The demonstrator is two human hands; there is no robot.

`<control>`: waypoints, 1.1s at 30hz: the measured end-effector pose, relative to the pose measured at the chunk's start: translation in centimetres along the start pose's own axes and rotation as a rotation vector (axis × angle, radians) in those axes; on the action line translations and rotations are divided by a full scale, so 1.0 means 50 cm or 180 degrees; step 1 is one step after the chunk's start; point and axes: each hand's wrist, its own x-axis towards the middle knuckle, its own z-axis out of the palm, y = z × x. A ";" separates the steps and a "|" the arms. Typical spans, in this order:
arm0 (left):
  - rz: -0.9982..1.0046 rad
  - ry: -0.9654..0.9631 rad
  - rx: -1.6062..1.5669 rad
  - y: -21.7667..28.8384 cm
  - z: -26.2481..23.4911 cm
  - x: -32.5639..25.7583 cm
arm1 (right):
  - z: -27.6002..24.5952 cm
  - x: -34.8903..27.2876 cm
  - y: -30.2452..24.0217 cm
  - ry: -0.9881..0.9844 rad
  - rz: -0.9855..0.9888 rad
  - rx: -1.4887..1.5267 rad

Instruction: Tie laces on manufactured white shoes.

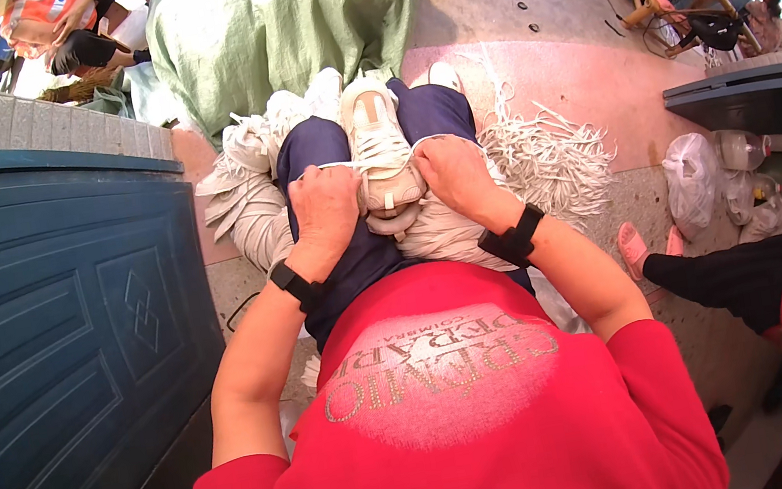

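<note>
Seated person in red printed shirt (457, 417) and dark blue trousers (352, 250), head view looking down at lap. Beige lace-up sneaker (381, 145) lies sole-down on the lap between the thighs, toe pointing far, heel near. Left hand (323, 209) sits just left of the sneaker, fingers curled closed, pinching a white lace strand (329, 166) that runs across to the shoe's lacing. Right hand (454, 172) touches the sneaker's right side, fingers curled down and closed; can't tell exactly what they grip, it's hidden under the hand. Black wristbands on both wrists: left (294, 283), right (513, 239). Bundle of white fabric strips (248, 200) piled left of the legs on the floor; loose heap of white laces (550, 155) on the floor right of the legs, near the right hand. Dark blue moulded plastic panel (69, 323) fills the left side. Pale green cloth sack (277, 24) far, beyond the feet. Clear plastic bags (695, 179) on the floor at right. Another person's leg in black with pink sandal (631, 249) at right, well apart from the hands. Wooden chair (669, 5) far right.
</note>
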 end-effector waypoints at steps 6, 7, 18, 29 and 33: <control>0.0279 0.0195 0.0497 0.029 -0.013 -0.018 | -0.006 -0.010 -0.016 0.0180 -0.0498 -0.0495; 0.0371 0.0205 0.0499 0.030 -0.006 -0.023 | -0.003 -0.005 -0.002 0.0004 -0.0622 -0.0363; 0.1129 -0.0090 0.1026 0.031 -0.017 0.005 | -0.025 0.009 0.000 -0.0631 -0.1399 -0.1355; 0.1300 0.0495 0.0950 0.025 -0.010 0.003 | -0.008 -0.004 0.000 -0.0084 -0.1047 -0.0628; 0.1603 0.0104 0.1086 0.014 -0.017 -0.002 | -0.001 -0.004 0.006 -0.0146 -0.0873 -0.0573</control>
